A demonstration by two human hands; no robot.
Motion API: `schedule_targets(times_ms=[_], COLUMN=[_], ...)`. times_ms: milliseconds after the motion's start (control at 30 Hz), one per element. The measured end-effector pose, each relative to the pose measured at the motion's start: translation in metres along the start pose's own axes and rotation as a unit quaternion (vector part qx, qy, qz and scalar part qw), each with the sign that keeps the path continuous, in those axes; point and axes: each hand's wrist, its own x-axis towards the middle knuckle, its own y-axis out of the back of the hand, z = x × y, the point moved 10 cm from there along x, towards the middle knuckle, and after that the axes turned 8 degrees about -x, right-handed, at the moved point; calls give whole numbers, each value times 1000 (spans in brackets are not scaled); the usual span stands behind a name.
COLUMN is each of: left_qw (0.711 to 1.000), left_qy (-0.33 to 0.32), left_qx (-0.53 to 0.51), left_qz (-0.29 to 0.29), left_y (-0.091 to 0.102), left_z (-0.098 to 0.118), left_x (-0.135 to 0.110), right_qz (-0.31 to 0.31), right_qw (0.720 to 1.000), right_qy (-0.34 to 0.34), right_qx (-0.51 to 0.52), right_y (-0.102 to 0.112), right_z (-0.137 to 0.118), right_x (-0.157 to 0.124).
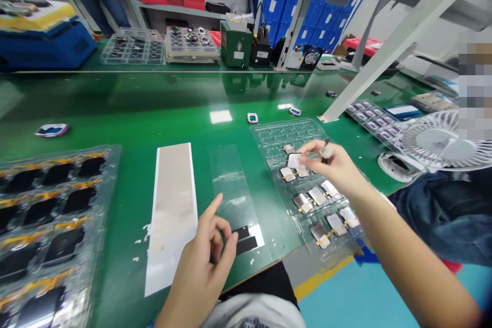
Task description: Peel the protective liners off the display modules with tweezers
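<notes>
My right hand (331, 165) reaches over a clear plastic tray (282, 136) of small grey square parts with yellow tabs. Its fingers pinch a small round-headed tool and touch one square part (295, 160) lifted at the tray's middle rows. My left hand (205, 256) hovers near the table's front edge, fingers loosely curled with the index finger stretched out, holding nothing visible. It sits between a long white strip (172, 200) and a clear film strip (232, 184) that carries two black rectangles (246, 240) at its near end.
A large clear tray (49, 225) of black parts with yellow tabs lies at the left. A white fan (442, 141) and another person's dark-clothed legs (446, 215) are at the right. Slanted white frame legs (384, 51) rise at back right. More trays and boxes line the far edge.
</notes>
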Motion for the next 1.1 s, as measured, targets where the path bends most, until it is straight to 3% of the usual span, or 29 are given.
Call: schedule_targets(times_ms=[100,167,267,367,467,600,800,1100], left_qw=[999,998,995,991,981,953,945,943], left_qy=[-35,-58,-94,-134,-188,-253,-240,-203], left_qx=[-9,-11,2,7,41,126,178,209], left_qz=[-15,-26,-25,-20,-35,-105,-131,-161], left_y=[0,0,2,4,0,-20,-32,-37], left_z=[5,12,24,35,44,49,35,27], left_x=[1,1,0,-2,-6,-16,-15,-12], right_qz=[-38,-74,-78,-41,41,85,115,132], right_qw=[974,950,930,937,937,976,966,975], right_qy=[-78,-100,-85,-51,-13,28,-11,-18], right_qx=[208,287,350,344,346,199,231,178], right_y=[-62,-103,-137,-136,-114,-102,-114,-112], right_z=[-25,-41,-50,-40,-26,-26,-16,-13], right_x=[-51,-78,-97,-100,-101,-105,-107,-111])
